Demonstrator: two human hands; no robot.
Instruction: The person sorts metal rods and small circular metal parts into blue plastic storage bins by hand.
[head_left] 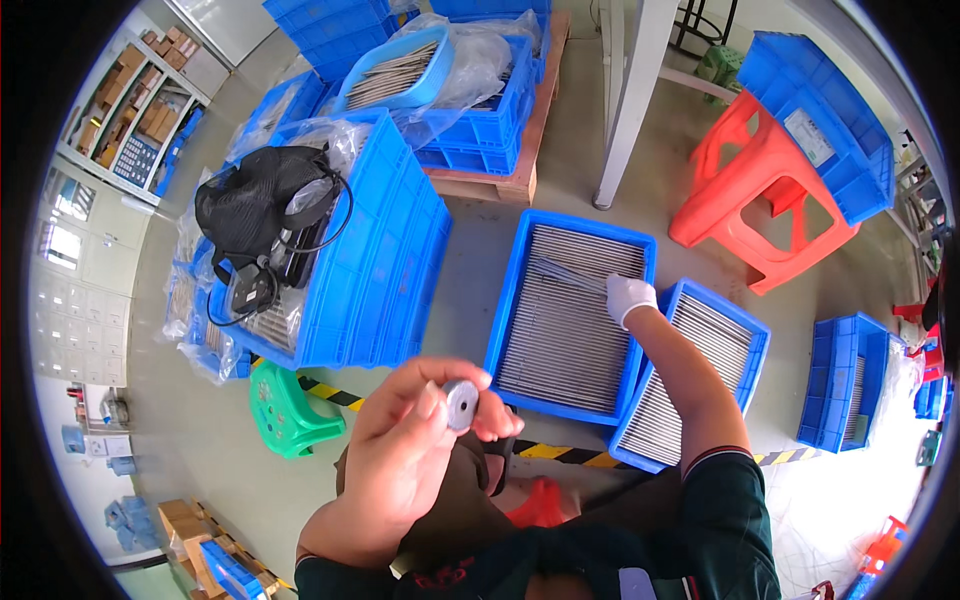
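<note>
The bare left hand (402,445) pinches a small, smooth, grey disc (461,405), pierced at its centre, between thumb and fingertips. Farther off, the white-gloved right hand (630,298) grips a slender bluish-grey piece (565,274) (perhaps a tool; its end is hidden), just above tightly ranked metallic rods (570,340) in a blue plastic crate (508,300).

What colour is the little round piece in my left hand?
The round piece is grey with a dark centre; the head view shows it.

Before me, rods (560,340) lie in a crate (560,410), a second crate (756,360) right of it; stacked crates (385,260) stand left, a stool (715,205) farther right.
</note>
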